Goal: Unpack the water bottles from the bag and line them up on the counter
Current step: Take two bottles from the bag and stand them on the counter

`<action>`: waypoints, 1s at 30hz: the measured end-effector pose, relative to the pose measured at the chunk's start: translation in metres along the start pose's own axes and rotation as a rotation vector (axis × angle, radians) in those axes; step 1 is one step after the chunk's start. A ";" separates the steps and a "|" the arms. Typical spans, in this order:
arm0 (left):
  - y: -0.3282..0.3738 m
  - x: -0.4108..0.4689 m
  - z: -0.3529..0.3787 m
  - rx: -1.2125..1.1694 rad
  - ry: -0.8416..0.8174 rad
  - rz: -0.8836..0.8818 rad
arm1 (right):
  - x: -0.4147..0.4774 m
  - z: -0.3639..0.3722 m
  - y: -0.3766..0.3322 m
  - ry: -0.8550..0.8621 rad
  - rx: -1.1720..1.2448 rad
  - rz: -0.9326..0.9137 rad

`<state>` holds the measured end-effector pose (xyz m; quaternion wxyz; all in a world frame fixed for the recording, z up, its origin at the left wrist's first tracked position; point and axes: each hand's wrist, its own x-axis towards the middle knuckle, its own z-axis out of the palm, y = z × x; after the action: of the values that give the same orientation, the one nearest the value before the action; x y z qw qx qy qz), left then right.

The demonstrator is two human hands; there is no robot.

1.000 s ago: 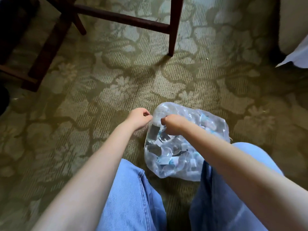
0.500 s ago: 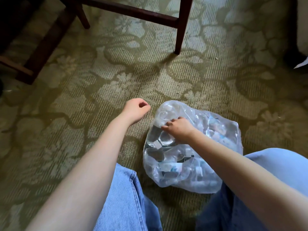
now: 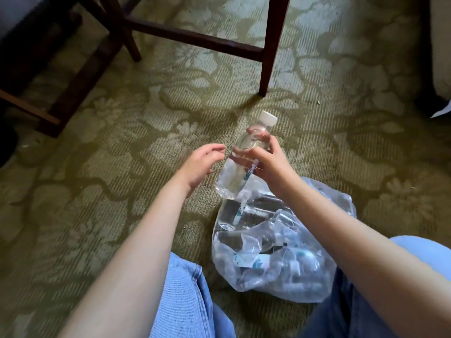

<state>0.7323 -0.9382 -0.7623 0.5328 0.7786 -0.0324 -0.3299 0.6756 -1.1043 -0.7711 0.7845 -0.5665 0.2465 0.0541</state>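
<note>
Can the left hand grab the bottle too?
Probably yes. The left hand is open right beside the water bottle, with nothing between them; the right hand only covers its other side.

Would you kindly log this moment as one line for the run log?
right hand: gripping water bottle, lifted above plastic bag | left hand: open, beside bottle | bag: on carpet | counter: not visible

a carpeted home room: floral green carpet [image 3: 127, 142], dark wooden chair legs [image 3: 268, 57]
</note>
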 end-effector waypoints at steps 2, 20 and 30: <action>-0.002 -0.005 0.004 0.040 -0.190 -0.077 | -0.002 0.005 -0.004 -0.033 0.132 -0.007; -0.001 -0.012 0.011 0.216 0.016 0.108 | -0.016 0.019 -0.022 -0.049 -1.129 -0.609; -0.014 -0.015 -0.011 0.248 0.141 0.060 | -0.014 0.032 -0.021 -0.202 -0.949 -0.491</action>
<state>0.7221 -0.9174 -0.7643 0.4431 0.8583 -0.0586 -0.2521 0.6814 -1.0798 -0.7391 0.4520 -0.8913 -0.0213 0.0289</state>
